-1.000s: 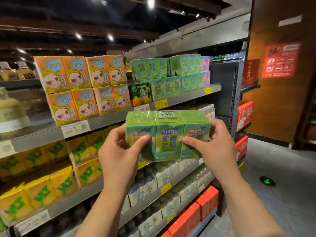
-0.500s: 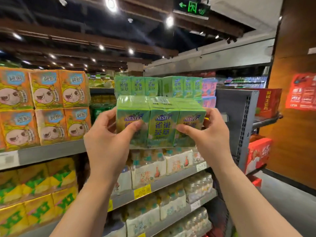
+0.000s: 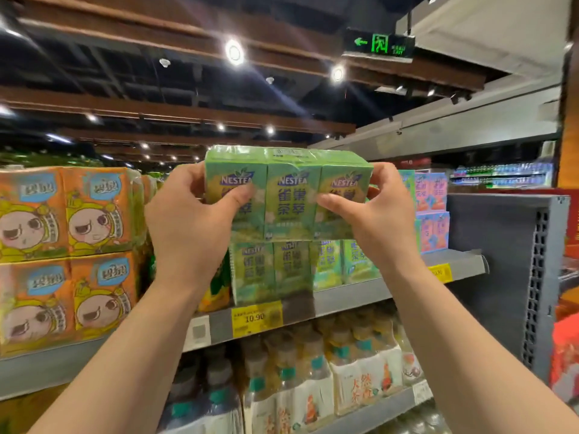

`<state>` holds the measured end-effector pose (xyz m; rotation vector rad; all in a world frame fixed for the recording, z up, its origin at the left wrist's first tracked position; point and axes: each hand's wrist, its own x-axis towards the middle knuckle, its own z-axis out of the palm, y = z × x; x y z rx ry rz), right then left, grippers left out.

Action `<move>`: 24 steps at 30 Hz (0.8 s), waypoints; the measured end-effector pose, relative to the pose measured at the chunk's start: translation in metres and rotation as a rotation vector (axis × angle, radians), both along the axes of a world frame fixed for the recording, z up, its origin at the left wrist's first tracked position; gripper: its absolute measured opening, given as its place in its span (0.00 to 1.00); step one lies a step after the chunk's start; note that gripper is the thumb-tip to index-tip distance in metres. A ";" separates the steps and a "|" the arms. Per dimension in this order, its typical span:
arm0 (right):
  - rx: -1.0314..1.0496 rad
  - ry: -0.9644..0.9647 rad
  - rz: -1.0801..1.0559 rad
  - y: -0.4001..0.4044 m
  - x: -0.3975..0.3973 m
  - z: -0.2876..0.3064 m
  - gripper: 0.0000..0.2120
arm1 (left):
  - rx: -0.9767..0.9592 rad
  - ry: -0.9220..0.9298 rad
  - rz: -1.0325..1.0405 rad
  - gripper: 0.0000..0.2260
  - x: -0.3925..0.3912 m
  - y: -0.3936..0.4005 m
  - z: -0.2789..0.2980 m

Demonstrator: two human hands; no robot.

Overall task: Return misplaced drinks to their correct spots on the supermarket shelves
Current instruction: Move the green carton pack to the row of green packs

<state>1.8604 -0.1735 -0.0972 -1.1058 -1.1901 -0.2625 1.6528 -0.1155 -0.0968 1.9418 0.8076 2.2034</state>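
I hold a shrink-wrapped green Nestea carton pack (image 3: 289, 195) up at the top shelf level. My left hand (image 3: 191, 227) grips its left end, thumb on the front. My right hand (image 3: 372, 220) grips its right end the same way. The pack sits directly above matching green Nestea packs (image 3: 272, 270) standing on the grey top shelf (image 3: 351, 296); its bottom edge is touching or just above them. A yellow price tag (image 3: 255, 317) reading 10.90 hangs on the shelf edge below.
Orange cartoon-face carton packs (image 3: 65, 245) fill the shelf to the left. Pink carton packs (image 3: 430, 211) stand to the right, by the grey perforated end panel (image 3: 513, 277). Bottled tea packs (image 3: 313, 380) fill the shelf below. Red boxes (image 3: 564, 355) lie at far right.
Both hands have raised the green pack and carried it forward, from chest height in the aisle to just above the matching green packs on the top shelf. The view has moved closer.
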 end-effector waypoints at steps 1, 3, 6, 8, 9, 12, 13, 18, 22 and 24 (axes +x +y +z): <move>0.001 -0.002 -0.001 0.010 0.004 0.004 0.23 | -0.004 0.013 0.009 0.13 0.004 0.008 0.004; -0.008 -0.014 -0.021 0.031 0.012 0.008 0.24 | -0.026 0.041 0.032 0.14 0.011 0.026 0.008; -0.063 -0.035 -0.040 0.058 0.023 0.008 0.24 | -0.076 0.079 0.087 0.14 0.020 0.050 0.005; -0.100 -0.034 -0.050 0.072 0.031 0.005 0.25 | -0.084 0.104 0.115 0.14 0.024 0.060 0.003; -0.116 -0.032 -0.057 0.077 0.034 0.005 0.25 | -0.084 0.113 0.133 0.14 0.026 0.064 0.003; -0.169 -0.118 -0.142 0.087 0.041 0.009 0.27 | -0.113 0.148 0.187 0.15 0.028 0.076 0.006; -0.178 -0.169 -0.188 0.089 0.043 0.010 0.29 | -0.123 0.157 0.201 0.16 0.029 0.080 0.006; -0.168 -0.339 -0.459 0.090 0.050 0.015 0.36 | -0.155 0.188 0.278 0.18 0.034 0.087 0.008; -0.101 -0.356 -0.457 0.094 0.058 0.011 0.40 | -0.188 0.218 0.328 0.18 0.039 0.086 0.012; -0.099 -0.362 -0.433 0.100 0.063 0.011 0.38 | -0.206 0.223 0.347 0.19 0.040 0.085 0.014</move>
